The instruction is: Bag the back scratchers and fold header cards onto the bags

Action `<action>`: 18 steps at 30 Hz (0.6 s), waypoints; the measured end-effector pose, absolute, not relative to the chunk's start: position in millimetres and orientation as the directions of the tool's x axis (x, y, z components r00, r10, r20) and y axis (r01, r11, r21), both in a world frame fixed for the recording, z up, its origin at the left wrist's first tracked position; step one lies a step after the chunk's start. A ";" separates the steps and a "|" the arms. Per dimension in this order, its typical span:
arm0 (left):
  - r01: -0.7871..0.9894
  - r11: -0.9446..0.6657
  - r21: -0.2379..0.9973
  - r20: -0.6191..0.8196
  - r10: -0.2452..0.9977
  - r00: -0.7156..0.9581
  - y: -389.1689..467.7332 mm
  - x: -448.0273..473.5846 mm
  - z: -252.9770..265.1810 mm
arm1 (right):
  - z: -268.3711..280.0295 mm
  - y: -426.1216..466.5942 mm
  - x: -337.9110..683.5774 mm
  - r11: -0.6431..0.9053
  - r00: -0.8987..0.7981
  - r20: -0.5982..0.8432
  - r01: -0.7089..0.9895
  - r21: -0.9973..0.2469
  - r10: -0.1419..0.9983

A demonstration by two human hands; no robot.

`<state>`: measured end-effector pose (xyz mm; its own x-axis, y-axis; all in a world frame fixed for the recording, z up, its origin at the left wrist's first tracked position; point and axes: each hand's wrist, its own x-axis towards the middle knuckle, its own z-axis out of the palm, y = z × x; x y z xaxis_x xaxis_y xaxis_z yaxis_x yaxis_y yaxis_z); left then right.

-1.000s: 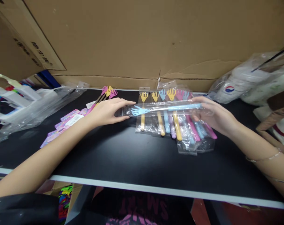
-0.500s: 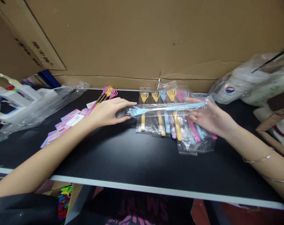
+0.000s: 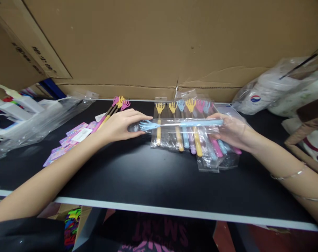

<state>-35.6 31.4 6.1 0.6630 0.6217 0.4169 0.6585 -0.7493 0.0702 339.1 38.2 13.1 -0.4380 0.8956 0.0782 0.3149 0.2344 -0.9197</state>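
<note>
1. While the light-blue back scratcher [image 3: 185, 124] hangs between my hands in its clear sleeve [image 3: 169, 129], its long axis runs almost level, side to side, roughly along the front edge of the black table [image 3: 148, 178].
2. Its claw points at my left hand [image 3: 123, 124], just beside the gap between thumb and fingers, which pinch that end of the sleeve.
3. Its handle end lies at my right hand [image 3: 231, 131], whose fingers curl about it, film crossing the palm; how tightly, I cannot tell.
4. So the left is nearer the claw, the right nearer the handle.
5. Behind it, the bagged scratchers [image 3: 197, 141] lie crosswise on the table; three pink-and-yellow scratchers [image 3: 112, 112] lie beyond my left hand.
</note>
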 end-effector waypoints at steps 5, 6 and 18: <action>0.653 -0.752 0.089 0.417 0.624 0.661 31.6 -35.0 4.3 | 3.6 42.1 344.8 0.027 -0.466 -0.010 0.072 -0.997 0.885; 0.653 -0.752 0.087 0.419 0.622 0.661 31.7 -35.0 4.1 | 2.3 42.6 346.0 0.021 -0.472 -0.011 0.062 -0.998 0.882; 0.691 -0.719 0.068 0.395 0.656 0.643 36.1 -40.5 3.3 | 17.9 35.1 330.4 0.023 -0.415 -0.009 0.072 -0.997 0.910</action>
